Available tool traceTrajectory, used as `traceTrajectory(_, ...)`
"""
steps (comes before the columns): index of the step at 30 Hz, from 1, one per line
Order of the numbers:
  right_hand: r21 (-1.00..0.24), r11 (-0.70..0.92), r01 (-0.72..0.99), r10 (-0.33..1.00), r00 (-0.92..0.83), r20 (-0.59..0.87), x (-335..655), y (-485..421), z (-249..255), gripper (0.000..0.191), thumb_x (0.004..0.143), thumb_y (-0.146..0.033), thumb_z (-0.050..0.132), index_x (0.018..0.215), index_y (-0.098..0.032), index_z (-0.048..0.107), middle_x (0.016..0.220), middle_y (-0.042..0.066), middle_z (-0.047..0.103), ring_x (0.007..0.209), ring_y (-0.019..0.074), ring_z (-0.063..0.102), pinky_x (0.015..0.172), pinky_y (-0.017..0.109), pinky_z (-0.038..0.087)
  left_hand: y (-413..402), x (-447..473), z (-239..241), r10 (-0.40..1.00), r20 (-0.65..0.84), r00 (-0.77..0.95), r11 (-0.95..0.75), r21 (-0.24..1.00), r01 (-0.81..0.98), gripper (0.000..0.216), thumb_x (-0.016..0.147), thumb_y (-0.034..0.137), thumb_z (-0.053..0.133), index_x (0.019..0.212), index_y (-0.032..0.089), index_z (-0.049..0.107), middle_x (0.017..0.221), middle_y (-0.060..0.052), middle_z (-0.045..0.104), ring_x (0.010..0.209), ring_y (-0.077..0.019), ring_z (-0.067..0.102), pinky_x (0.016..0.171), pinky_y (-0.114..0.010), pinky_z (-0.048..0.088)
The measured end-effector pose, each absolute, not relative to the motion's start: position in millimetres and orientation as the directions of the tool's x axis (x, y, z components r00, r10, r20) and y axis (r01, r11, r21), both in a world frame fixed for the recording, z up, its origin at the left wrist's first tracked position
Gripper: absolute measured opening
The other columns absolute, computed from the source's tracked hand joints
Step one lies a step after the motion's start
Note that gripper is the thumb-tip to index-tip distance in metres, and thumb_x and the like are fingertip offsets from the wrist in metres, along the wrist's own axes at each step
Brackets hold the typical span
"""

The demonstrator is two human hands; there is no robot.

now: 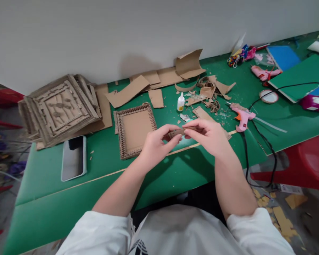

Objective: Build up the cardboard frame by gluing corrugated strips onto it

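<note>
My left hand [158,143] and my right hand [208,136] meet above the green table [55,198], both pinching a small strip of corrugated cardboard [177,132] between fingers and thumbs. The strip lies roughly level between the two hands. Just left of my hands lies a rectangular cardboard frame [135,129] with a ridged border. A small white glue bottle [180,102] stands behind my hands, and a pink hot glue gun [242,117] with a black cord lies to the right.
A stack of decorated cardboard panels [60,108] sits at the left, with a phone [73,157] in front of it. Cardboard offcuts [159,83] and scraps line the wall. Coloured sheets, a second pink glue gun [263,73] and a tape roll [269,96] lie at right. A red chair [305,163] stands beside the table.
</note>
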State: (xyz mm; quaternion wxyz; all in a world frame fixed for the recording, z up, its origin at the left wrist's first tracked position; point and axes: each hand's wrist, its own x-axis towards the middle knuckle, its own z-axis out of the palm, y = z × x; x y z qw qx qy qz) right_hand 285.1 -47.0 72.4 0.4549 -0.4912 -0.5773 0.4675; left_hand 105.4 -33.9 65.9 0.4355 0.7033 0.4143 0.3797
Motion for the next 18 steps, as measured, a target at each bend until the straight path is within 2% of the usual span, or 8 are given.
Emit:
traceTrajectory(5,-0.958,0.221,0.183,0.965,-0.182,0.188,282,-52,70,0.014,0.083,-0.027,0.062,0.095,-0.022,0.065,0.089,0.0,0.069,0.076,0.0114,0.068,0.07,0.024,0.056,-39,104,68,0.931,0.133,0.341,-0.184,0.975,0.121,0.017,0.082,0.027,0.062,0.095,0.016,0.064,0.079,-0.002,0.07,0.067,-0.0116,0.068,0.062,-0.02,0.056)
traceTrajectory(12,-0.943,0.265,0.202,0.961,-0.135,0.241,279,-58,68,0.011,0.082,-0.025,0.062,0.092,-0.022,0.065,0.086,-0.001,0.066,0.071,0.0094,0.065,0.063,0.021,0.055,-41,103,72,0.925,0.065,0.374,-0.092,0.994,0.055,0.013,0.08,0.028,0.066,0.084,0.015,0.064,0.07,-0.001,0.067,0.062,-0.0115,0.067,0.057,-0.02,0.056)
traceTrajectory(14,-0.947,0.256,0.196,0.964,-0.127,0.235,279,-58,67,0.01,0.082,-0.024,0.062,0.091,-0.022,0.065,0.085,-0.002,0.066,0.07,0.0091,0.065,0.064,0.021,0.055,-40,103,72,0.92,0.09,0.382,-0.133,0.987,0.089,0.012,0.081,0.027,0.063,0.085,0.016,0.064,0.069,-0.001,0.068,0.062,-0.0111,0.066,0.057,-0.02,0.055)
traceTrajectory(18,-0.969,0.195,0.151,0.977,-0.117,0.179,279,-57,65,0.012,0.084,-0.028,0.062,0.094,-0.022,0.064,0.083,-0.001,0.066,0.07,0.0102,0.066,0.067,0.024,0.056,-37,103,72,0.908,0.228,0.352,-0.329,0.907,0.263,0.013,0.082,0.022,0.06,0.09,0.017,0.068,0.08,-0.002,0.071,0.07,-0.0112,0.066,0.063,-0.02,0.055)
